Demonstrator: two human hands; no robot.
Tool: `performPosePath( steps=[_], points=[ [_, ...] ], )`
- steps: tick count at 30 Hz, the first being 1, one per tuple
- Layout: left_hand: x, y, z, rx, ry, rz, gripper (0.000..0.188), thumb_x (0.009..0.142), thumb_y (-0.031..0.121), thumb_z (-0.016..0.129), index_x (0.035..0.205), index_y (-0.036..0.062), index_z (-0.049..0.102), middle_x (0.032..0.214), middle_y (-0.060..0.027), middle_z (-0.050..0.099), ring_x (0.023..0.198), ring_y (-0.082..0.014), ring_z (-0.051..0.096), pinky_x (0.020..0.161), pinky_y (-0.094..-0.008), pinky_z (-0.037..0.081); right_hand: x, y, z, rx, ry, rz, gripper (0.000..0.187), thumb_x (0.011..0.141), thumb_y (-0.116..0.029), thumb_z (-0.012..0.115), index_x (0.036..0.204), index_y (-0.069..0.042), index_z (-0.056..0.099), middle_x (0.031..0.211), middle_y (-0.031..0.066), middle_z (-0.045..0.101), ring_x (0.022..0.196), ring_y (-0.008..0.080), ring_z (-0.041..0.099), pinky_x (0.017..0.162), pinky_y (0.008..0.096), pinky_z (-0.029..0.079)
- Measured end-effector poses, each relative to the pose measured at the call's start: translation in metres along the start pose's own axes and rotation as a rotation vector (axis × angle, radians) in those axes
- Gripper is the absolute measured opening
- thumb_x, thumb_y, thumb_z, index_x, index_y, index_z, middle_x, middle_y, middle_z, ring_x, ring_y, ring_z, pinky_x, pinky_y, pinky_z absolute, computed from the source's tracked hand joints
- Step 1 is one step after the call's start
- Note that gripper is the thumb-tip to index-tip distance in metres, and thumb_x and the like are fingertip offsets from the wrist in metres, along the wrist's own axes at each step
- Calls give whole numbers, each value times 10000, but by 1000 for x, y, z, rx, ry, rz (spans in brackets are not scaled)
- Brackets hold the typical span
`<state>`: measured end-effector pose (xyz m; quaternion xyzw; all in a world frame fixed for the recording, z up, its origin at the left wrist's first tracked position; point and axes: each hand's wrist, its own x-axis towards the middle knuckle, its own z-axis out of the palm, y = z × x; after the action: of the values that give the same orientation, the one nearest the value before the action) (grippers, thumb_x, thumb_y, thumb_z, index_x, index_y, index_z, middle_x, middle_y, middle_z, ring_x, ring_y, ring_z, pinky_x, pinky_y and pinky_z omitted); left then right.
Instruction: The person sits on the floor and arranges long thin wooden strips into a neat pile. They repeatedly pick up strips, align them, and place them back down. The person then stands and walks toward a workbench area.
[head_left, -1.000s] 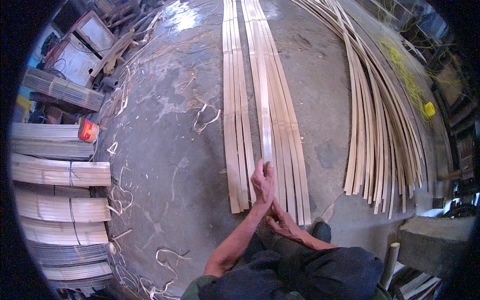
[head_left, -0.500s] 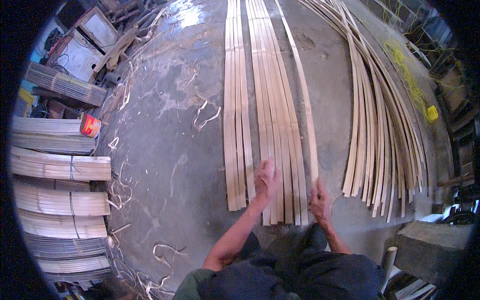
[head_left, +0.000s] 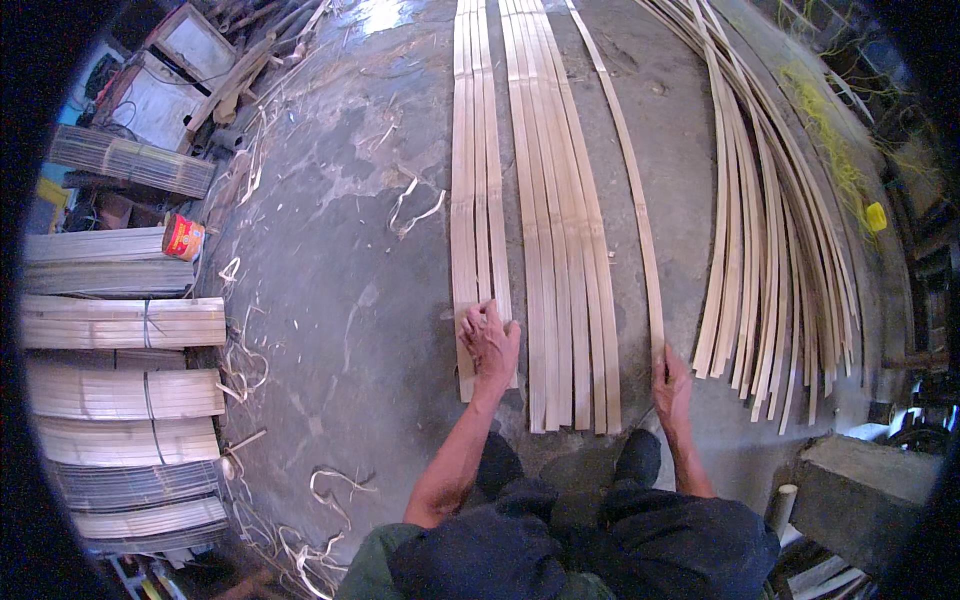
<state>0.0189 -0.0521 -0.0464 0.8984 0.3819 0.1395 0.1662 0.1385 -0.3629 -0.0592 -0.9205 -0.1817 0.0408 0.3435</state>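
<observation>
Long pale bamboo strips lie lengthwise on the concrete floor in front of me. My left hand [head_left: 489, 345] is on the near part of the left group of bamboo strips [head_left: 474, 200], its fingers bent and thumb at the right side, gripping them. The near end of a single bamboo strip [head_left: 636, 200] is pinched in my right hand [head_left: 672, 385]; that strip lies apart from the others. Between my hands is a wider middle group of bamboo strips [head_left: 562, 250], side by side, which neither hand touches.
A fanned pile of bamboo strips [head_left: 775, 270] spreads at the right, beside yellow twine [head_left: 825, 130]. Tied strip bundles [head_left: 125, 322] are stacked at the left, a red can [head_left: 183, 238] on top. Thin shavings [head_left: 415, 205] litter the floor. A concrete block [head_left: 870, 480] stands near right.
My left hand has moved left from the middle group onto the left group. My right hand has shifted right with the single strip's end, widening the gap to the middle group.
</observation>
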Motion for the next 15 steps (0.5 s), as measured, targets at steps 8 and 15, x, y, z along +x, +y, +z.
performPosePath(
  steps=[8, 15],
  points=[
    [8, -17, 21, -620, 3, -279, 428, 897, 190, 622, 1224, -57, 499, 1054, -257, 588, 961, -402, 610, 907, -452, 481, -13, -24, -1, -31, 6, 105, 502, 967, -189, 570, 1419, -4, 454, 1226, 289, 511, 1134, 461, 505, 978, 497, 417],
    [-7, 20, -22, -374, -158, -61, 552, 993, 188, 524, 1470, -33, 356, 920, -239, 617, 810, -350, 632, 727, -449, 492, -15, -9, 2, -10, 55, 54, 486, 955, -167, 584, 1398, 2, 477, 1218, 270, 504, 1096, 434, 517, 958, 476, 435]
  ],
)
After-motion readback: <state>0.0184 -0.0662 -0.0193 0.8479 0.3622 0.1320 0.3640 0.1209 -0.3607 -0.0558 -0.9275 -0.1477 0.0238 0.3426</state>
